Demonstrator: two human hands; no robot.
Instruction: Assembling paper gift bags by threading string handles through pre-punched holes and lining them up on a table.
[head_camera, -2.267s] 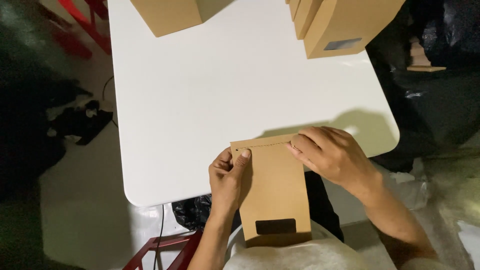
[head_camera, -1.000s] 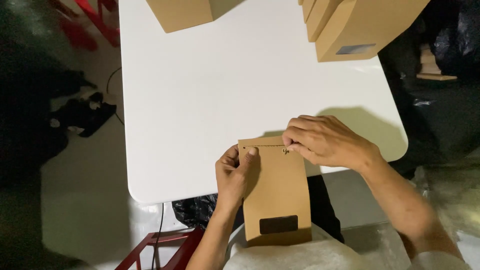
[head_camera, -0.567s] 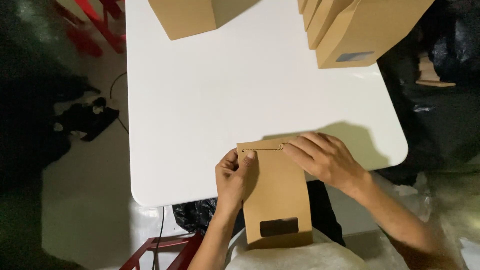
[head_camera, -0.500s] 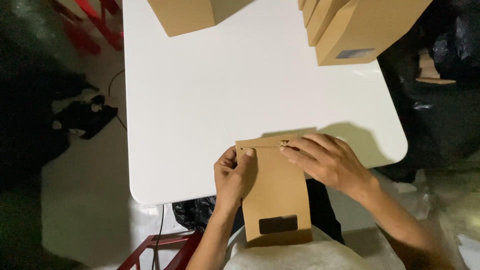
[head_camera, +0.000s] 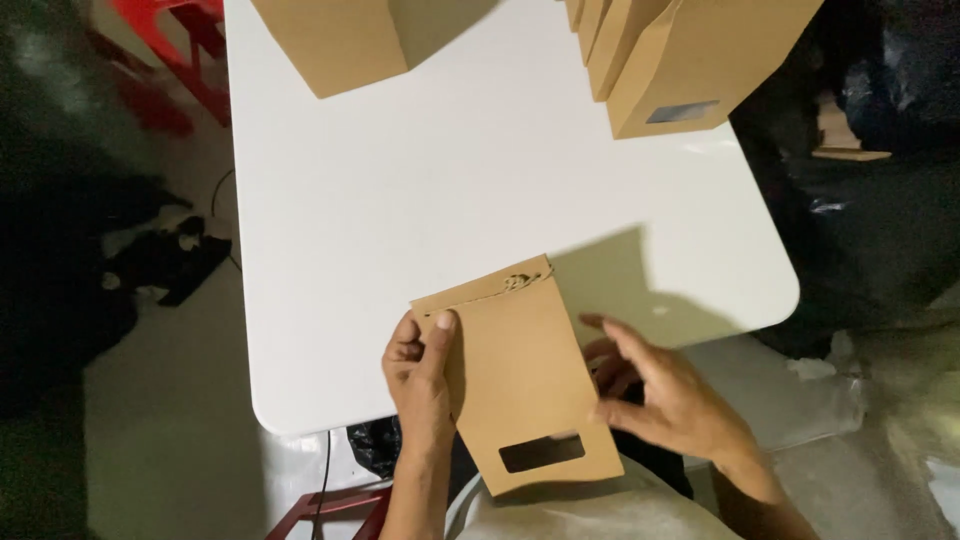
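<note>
A flat brown paper bag (head_camera: 520, 375) with a small dark window near its bottom and a twine cord along its top edge lies over the near edge of the white table (head_camera: 450, 190). My left hand (head_camera: 422, 375) pinches the bag's left side, thumb on top near the upper corner. My right hand (head_camera: 655, 395) hovers just off the bag's right edge, fingers spread, holding nothing.
Several standing brown paper bags (head_camera: 680, 60) are grouped at the table's far right, and another brown bag (head_camera: 335, 40) stands at the far middle. Red stool legs (head_camera: 175, 50) and dark clutter lie on the floor to the left. A red frame (head_camera: 330, 505) shows below the table.
My right hand has let go of the bag's top edge and moved down to its right side with fingers apart. The bag has tilted slightly anticlockwise.
</note>
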